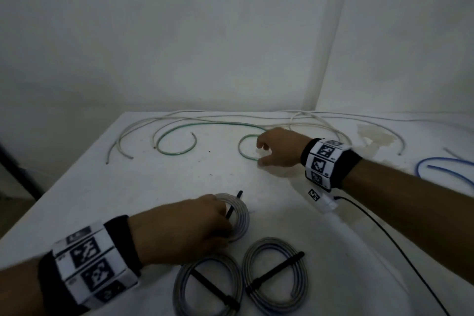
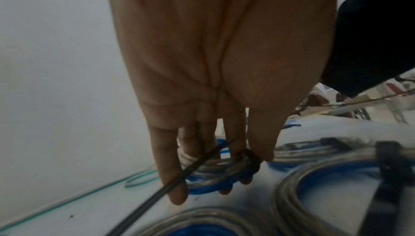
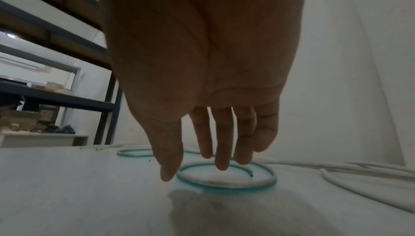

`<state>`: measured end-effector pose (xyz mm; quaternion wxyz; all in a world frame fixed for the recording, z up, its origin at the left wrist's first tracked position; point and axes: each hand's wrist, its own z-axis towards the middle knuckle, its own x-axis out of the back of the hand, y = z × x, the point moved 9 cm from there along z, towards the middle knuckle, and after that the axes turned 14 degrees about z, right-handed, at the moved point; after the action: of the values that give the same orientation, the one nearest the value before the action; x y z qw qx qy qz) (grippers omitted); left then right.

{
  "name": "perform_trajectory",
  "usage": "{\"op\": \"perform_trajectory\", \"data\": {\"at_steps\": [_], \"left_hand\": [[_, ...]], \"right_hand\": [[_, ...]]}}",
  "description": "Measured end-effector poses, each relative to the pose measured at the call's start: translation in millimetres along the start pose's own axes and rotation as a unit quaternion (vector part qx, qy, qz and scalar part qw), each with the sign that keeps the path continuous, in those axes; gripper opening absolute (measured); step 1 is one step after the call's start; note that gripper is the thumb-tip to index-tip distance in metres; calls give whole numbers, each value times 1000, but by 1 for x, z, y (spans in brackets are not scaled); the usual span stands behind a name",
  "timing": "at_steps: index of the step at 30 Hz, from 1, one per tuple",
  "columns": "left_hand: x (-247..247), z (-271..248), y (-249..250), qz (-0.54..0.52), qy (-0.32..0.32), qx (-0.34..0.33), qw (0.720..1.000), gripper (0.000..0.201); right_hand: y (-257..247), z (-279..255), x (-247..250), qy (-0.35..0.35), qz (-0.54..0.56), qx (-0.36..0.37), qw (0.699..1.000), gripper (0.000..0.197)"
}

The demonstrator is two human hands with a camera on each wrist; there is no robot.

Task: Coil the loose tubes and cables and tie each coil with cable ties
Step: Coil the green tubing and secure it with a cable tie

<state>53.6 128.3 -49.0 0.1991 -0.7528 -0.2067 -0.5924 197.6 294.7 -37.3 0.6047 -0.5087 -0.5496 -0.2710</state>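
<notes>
Nearest on the left, the left hand curls its fingers round a small coil of clear tube with a black cable tie through it, on the white table. Just beside it lie two tied coils. Farther right, the right hand, fingers loosely spread and holding nothing, hovers over the curled end of a loose green tube.

1. Three clear tube coils – each bound by a black cable tie, lying flat at near edge.
2. Green tube – loose, end curled into a loop.
3. White cables – uncoiled along far edge.
4. Blue tube – loose, far right.
</notes>
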Motion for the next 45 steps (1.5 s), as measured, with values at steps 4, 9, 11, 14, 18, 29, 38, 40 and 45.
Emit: {"op": "perform_trajectory", "data": {"at_steps": [4, 9, 11, 14, 18, 29, 38, 40, 45], "left_hand": [[1, 5, 4, 115, 34, -2, 993, 34], [4, 5, 6, 236, 89, -8, 968, 35], [11, 6, 11, 254, 86, -13, 963, 26], [14, 3, 15, 243, 100, -25, 965, 33], [-4, 5, 7, 240, 95, -40, 965, 39], [89, 30, -52, -204, 240, 173, 933, 52], [125, 103, -63, -802, 360, 140, 455, 23], [127, 107, -62, -822, 382, 116, 406, 19], [140, 111, -38, -822, 384, 30, 419, 22]], "right_hand": [[8, 4, -14, -18, 2, -31, 999, 35], [0, -8, -5, 2, 28, -7, 1000, 14], [-2, -19, 11, 43, 49, 8, 998, 15], [3, -37, 29, 78, 92, 2, 993, 12], [14, -63, 38, 89, 237, -23, 967, 9], [27, -109, 68, 299, 523, 11, 798, 37], [-14, -153, 67, 384, 179, 145, 894, 9], [8, -163, 70, 412, 180, 79, 889, 11], [31, -153, 71, 352, 527, 20, 773, 18]]}}
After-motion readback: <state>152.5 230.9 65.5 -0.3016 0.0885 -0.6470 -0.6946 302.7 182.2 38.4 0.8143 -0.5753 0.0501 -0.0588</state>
